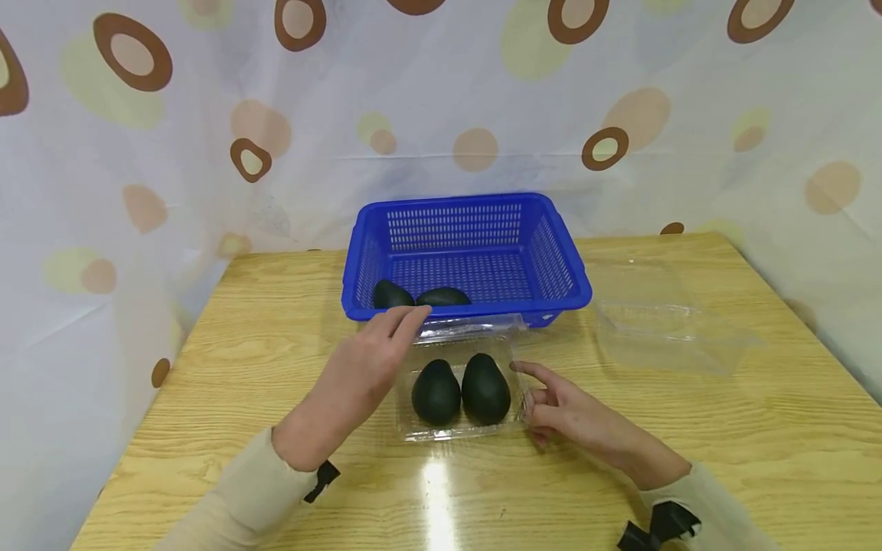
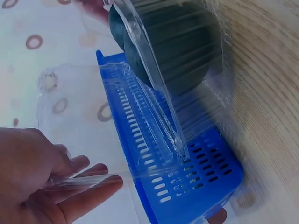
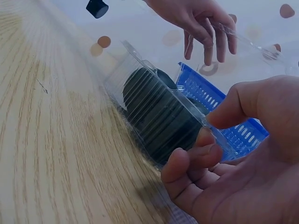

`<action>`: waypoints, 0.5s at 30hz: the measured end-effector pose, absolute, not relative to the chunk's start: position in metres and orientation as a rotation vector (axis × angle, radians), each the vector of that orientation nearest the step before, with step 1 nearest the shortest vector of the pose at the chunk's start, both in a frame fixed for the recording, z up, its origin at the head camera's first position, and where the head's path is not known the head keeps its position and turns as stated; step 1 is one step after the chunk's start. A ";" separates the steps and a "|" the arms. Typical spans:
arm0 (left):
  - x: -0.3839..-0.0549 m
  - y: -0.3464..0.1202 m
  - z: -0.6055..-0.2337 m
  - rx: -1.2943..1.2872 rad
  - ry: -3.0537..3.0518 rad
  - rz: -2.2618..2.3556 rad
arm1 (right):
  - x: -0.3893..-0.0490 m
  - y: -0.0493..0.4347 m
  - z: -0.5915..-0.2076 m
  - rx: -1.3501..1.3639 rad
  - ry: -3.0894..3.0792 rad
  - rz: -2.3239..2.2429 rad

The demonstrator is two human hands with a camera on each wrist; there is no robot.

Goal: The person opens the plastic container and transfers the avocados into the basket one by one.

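Note:
A clear plastic clamshell box [image 1: 441, 435] lies on the table with its lid [image 2: 70, 100] raised at the far side. Two dark green avocados [image 1: 436, 392] sit side by side in its base. My left hand [image 1: 361, 367] pinches the lid's edge between thumb and fingers, above the base's far left. At the base's right side, my right hand [image 1: 575, 417] pinches the rim with thumb and curled fingers, its index finger reaching along that side. In the right wrist view the avocados [image 3: 159, 107] show through the ribbed plastic wall.
Just behind the box stands a blue plastic basket [image 1: 468, 202], with two more avocados [image 1: 444, 296] at its front left. Another clear clamshell [image 1: 654, 321] stands open at the right on the wooden table [image 1: 227, 360]. A patterned curtain [image 1: 427, 92] hangs behind.

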State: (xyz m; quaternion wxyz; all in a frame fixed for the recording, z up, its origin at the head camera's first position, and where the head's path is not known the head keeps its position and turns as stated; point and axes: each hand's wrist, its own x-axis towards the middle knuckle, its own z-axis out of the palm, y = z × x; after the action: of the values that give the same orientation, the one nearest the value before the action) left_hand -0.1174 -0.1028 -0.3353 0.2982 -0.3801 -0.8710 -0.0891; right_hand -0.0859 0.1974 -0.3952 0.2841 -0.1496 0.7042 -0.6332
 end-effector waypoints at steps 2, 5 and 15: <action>-0.120 -0.105 -0.334 -0.999 -2.308 -0.268 | -0.086 0.197 -0.395 -0.400 1.876 -1.692; -0.123 -0.108 -0.333 -0.975 -2.309 -0.304 | -0.085 0.198 -0.396 -0.405 1.866 -1.681; -0.120 -0.127 -0.335 -0.766 -2.379 -0.395 | -0.083 0.198 -0.396 -0.430 1.806 -1.656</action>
State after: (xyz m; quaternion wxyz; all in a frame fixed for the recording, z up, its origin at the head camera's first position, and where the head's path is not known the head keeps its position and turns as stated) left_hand -0.1200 -0.1274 -0.3348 0.3008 -0.2885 -0.8967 -0.1490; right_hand -0.0832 0.1976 -0.3960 0.3210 -0.1638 0.6876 -0.6304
